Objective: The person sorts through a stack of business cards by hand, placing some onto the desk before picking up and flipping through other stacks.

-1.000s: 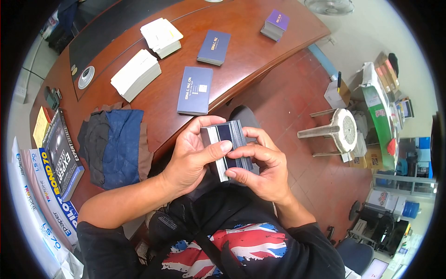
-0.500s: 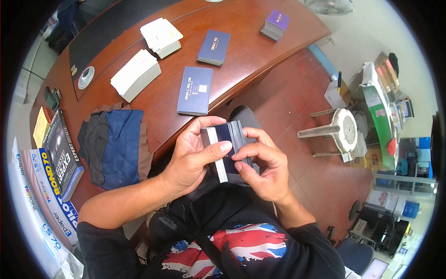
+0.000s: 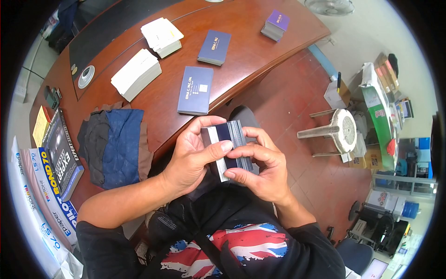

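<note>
Both hands are closed around a stack of dark blue business cards (image 3: 238,135) held above my lap, off the table's edge. My left hand (image 3: 197,151) grips its left side, with the thumb lying across the top face. White card edges show along the left of the stack. My right hand (image 3: 262,167) wraps the right side, its index finger on the top face and its thumb at the lower left corner. On the table lie two stacks of printed blue cards (image 3: 195,90), and a purple card stack (image 3: 276,25) sits farther off.
Two piles of white cards (image 3: 137,74) stand on the brown table (image 3: 251,69). Folded dark cloth (image 3: 118,146) lies at the left, beside a thick book (image 3: 62,153) and paper reams (image 3: 44,195). A white stool (image 3: 344,130) is on the floor at right.
My right thumb has moved left and down along the stack to its lower left corner, and the index finger has shifted slightly left. My left hand keeps its hold.
</note>
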Tool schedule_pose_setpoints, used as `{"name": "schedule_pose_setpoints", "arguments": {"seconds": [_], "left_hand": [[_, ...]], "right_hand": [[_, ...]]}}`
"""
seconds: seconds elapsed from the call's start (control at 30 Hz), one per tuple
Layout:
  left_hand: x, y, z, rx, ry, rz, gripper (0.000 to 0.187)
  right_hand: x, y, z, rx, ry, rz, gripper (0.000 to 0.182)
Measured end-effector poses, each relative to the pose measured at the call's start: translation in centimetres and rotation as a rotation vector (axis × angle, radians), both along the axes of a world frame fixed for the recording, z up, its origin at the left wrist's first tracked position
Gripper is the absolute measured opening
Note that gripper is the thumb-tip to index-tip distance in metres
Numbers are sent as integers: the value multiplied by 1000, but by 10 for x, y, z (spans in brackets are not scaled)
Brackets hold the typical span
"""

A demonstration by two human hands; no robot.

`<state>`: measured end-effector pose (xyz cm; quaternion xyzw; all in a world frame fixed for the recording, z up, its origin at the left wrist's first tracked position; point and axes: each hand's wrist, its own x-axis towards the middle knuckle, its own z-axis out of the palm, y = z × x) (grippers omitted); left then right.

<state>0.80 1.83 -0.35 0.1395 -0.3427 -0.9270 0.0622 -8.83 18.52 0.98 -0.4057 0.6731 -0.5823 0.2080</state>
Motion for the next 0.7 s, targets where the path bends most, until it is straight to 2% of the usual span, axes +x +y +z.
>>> {"name": "schedule_pose_setpoints", "arguments": {"seconds": [0.43,0.6,0.7], "left_hand": [[0,-1,0,10,12,-9,46],[0,0,0,14,15,-7,45],[0,0,1,7,17,-7,45]], "right_hand": [[-2,1,0,25,-4,-7,35],[3,-1,1,-59,-179,-43,28],[-2,2,-1,-23,-35,2,26]]}}
